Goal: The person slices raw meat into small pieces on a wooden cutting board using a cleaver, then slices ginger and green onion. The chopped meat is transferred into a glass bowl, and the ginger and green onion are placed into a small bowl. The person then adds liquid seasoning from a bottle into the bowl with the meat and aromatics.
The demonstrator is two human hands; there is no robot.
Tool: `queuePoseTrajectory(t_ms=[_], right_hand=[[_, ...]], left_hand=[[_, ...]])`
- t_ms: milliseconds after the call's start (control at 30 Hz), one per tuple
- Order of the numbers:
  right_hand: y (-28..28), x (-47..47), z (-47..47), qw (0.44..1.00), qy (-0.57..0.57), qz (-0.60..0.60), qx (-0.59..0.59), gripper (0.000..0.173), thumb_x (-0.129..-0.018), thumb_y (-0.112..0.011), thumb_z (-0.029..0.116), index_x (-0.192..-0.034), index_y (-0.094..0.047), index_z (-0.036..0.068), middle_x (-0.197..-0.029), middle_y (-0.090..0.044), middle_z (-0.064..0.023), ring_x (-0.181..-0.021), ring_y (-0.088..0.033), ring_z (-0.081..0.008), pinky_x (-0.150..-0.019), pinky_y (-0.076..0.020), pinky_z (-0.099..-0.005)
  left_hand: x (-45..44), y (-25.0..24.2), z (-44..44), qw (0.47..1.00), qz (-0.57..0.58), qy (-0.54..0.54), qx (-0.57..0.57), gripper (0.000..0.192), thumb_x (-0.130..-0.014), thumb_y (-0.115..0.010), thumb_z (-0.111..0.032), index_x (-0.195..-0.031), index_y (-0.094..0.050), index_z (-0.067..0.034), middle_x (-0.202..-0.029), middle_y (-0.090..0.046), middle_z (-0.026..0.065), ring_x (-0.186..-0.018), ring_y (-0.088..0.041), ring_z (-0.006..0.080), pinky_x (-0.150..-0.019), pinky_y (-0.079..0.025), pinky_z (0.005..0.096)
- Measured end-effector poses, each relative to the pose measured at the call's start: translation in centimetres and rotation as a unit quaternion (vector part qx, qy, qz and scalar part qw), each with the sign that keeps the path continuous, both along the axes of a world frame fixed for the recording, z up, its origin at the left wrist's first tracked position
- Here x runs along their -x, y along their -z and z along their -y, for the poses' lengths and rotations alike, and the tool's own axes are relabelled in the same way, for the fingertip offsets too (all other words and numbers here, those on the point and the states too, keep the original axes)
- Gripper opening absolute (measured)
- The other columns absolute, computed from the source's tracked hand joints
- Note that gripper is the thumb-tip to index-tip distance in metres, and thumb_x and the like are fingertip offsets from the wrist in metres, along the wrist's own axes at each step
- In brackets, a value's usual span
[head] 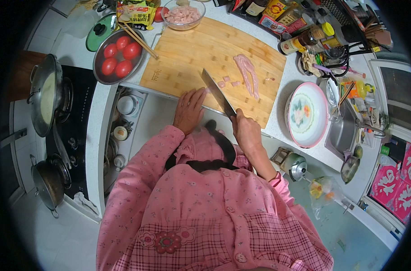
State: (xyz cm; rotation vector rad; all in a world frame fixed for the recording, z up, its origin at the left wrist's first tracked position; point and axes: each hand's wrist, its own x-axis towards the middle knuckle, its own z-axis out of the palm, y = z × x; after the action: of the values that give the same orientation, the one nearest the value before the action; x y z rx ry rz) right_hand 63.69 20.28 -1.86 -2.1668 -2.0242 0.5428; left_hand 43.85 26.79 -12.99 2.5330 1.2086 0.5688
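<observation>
My right hand (248, 132) grips the handle of a kitchen knife (217, 90), its broad blade slanting up and left across a bamboo cutting board (188, 50). Fingers stretched out, my left hand (191, 110) rests at the board's near edge. A small bit of raw meat (208, 90) lies at its fingertips, left of the blade; whether they touch it I cannot tell. Right of the blade are several small cubes of pale raw meat (226, 79). Farther right lies a long, forked strip of raw meat (248, 74). A glass bowl (202, 17) of cut meat stands at the board's far edge.
At left, a metal bowl (96, 64) holds several tomatoes, with chopsticks (141, 40) across its rim. A gas hob (78, 101) with pans is farther left. On the right stand an enamel basin (315, 133), a sink (341, 130) and a rack of bottles (295, 44). Below, a drawer (131, 132) stands open.
</observation>
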Motion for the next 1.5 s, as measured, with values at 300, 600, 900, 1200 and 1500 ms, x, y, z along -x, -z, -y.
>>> queuePoseTrajectory(t_ms=[300, 600, 900, 1200, 1500], right_hand=[[3.3, 2.0, -6.1, 0.999, -0.001, -0.016, -0.034, 0.020, -0.092, -0.058, 0.017, -0.099, -0.056, -0.001, -0.066, -0.063, -0.0260, -0.067, -0.066, -0.0425, -0.061, -0.0508, -0.0525], [2.0, -1.5, -4.0, 0.992, 0.085, -0.053, -0.075, 0.024, -0.096, -0.055, 0.023, -0.098, -0.056, -0.001, -0.067, -0.063, -0.0252, -0.066, -0.064, -0.0433, -0.061, -0.0503, -0.0516], [1.4, -5.8, 0.1, 0.973, 0.199, -0.056, -0.104, 0.026, -0.095, -0.060, 0.019, -0.100, -0.058, -0.007, -0.080, -0.067, -0.0262, -0.072, -0.065, -0.0423, -0.061, -0.0502, -0.0466], [0.3, -7.7, 2.8, 0.956, 0.263, -0.077, -0.105, 0.027, -0.096, -0.059, 0.018, -0.095, -0.058, -0.008, -0.085, -0.067, -0.0278, -0.077, -0.064, -0.0448, -0.065, -0.0497, -0.0483], [0.8, -9.0, 4.2, 0.948, 0.277, -0.104, -0.115, 0.028, -0.096, -0.059, 0.019, -0.098, -0.058, -0.009, -0.085, -0.067, -0.0277, -0.076, -0.064, -0.0451, -0.065, -0.0496, -0.0484]], left_hand=[[-0.7, -0.1, -0.8, 0.999, 0.013, -0.005, -0.030, 0.061, -0.083, -0.065, -0.017, -0.140, -0.048, -0.007, -0.139, -0.050, 0.0053, -0.125, -0.044, 0.0276, -0.110, -0.030, 0.0463], [-3.0, -1.4, -3.8, 0.987, 0.100, -0.093, 0.081, 0.030, -0.083, -0.065, -0.014, -0.110, -0.056, -0.008, -0.110, -0.059, 0.0121, -0.104, -0.057, 0.0322, -0.087, -0.047, 0.0448], [-8.3, -2.3, -7.4, 0.965, 0.227, -0.086, 0.102, 0.033, -0.080, -0.069, -0.006, -0.111, -0.058, -0.006, -0.096, -0.062, 0.0104, -0.075, -0.064, 0.0294, -0.071, -0.051, 0.0412], [-12.1, -4.4, -10.6, 0.994, 0.049, -0.001, 0.098, 0.029, -0.072, -0.074, -0.014, -0.099, -0.063, -0.009, -0.098, -0.063, 0.0083, -0.093, -0.062, 0.0297, -0.079, -0.050, 0.0439], [-9.7, -2.2, -11.6, 0.972, 0.015, 0.233, -0.021, 0.013, -0.074, -0.070, -0.012, -0.083, -0.062, -0.012, -0.090, -0.059, 0.0072, -0.090, -0.057, 0.0279, -0.076, -0.045, 0.0427]])
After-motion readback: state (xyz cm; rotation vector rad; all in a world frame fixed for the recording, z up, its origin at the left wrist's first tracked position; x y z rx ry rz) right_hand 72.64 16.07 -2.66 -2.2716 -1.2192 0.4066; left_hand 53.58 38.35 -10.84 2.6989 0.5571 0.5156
